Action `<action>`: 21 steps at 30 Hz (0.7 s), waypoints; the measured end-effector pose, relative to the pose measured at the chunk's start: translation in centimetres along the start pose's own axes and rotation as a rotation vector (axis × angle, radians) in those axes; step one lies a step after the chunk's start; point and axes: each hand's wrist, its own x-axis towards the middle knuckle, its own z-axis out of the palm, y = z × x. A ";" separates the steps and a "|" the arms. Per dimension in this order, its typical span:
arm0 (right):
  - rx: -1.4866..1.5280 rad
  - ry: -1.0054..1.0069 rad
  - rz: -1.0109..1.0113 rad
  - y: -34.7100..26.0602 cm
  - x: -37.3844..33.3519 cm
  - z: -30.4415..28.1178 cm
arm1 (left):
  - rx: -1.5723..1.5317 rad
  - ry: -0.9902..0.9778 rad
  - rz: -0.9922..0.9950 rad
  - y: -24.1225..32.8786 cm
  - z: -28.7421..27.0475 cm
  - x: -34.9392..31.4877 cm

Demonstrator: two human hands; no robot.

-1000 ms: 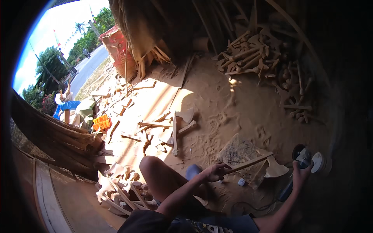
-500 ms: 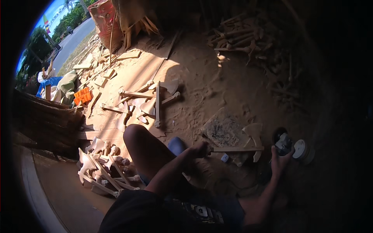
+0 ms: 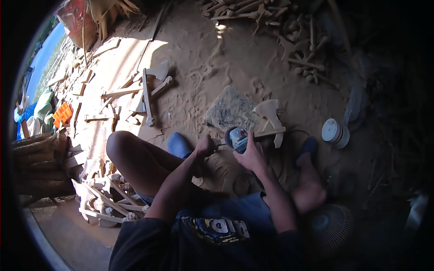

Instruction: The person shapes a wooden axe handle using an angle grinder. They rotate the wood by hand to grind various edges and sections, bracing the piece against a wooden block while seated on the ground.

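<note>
A wooden axe (image 3: 268, 110) with a broad pale blade lies level between my knees, its handle stretching left. My left hand (image 3: 205, 146) is closed around the handle's far-left end. In my right hand (image 3: 252, 156) is an angle grinder (image 3: 238, 139) with a round dark disc. The grinder sits over the handle and hides part of it, so I cannot tell whether the disc touches the wood. Beneath and behind the axe is a flat grey slab (image 3: 230, 108) on the sandy ground.
Several wooden axes (image 3: 147, 97) lie ahead left, with another pile (image 3: 104, 198) beside my left knee. More wooden pieces (image 3: 307, 63) are heaped far right. A white tub (image 3: 333, 131), a fan (image 3: 332, 226) and an orange block (image 3: 62, 114) are around me. A cable (image 3: 242, 183) loops below the grinder.
My right hand has brought the grinder from beside the white tub leftward onto the axe handle. My left hand still grips the handle. The view has shifted, sliding the surroundings left and up.
</note>
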 end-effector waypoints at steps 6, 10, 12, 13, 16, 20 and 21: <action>-0.008 -0.060 0.009 -0.8 0.0 -0.2 | -0.394 0.151 -0.195 3.1 -0.4 -1.3; -0.048 -0.062 0.005 -1.6 0.3 -0.1 | -0.208 0.221 -0.098 2.3 -0.1 -0.4; -0.069 -0.024 0.007 -1.2 0.6 0.4 | -0.196 0.210 -0.117 1.6 0.1 0.0; -0.069 -0.025 0.011 -0.7 0.8 0.8 | -0.192 0.205 -0.123 1.3 0.2 0.1; -0.074 0.022 0.009 0.0 1.2 0.6 | -0.188 0.120 -0.129 1.3 0.1 0.1; -0.089 0.138 0.111 1.8 1.1 -1.3 | -0.204 0.011 -0.212 3.0 -0.3 -0.6; -0.073 0.179 0.111 2.3 1.3 -1.8 | -0.247 0.008 -0.250 3.1 -0.6 -0.7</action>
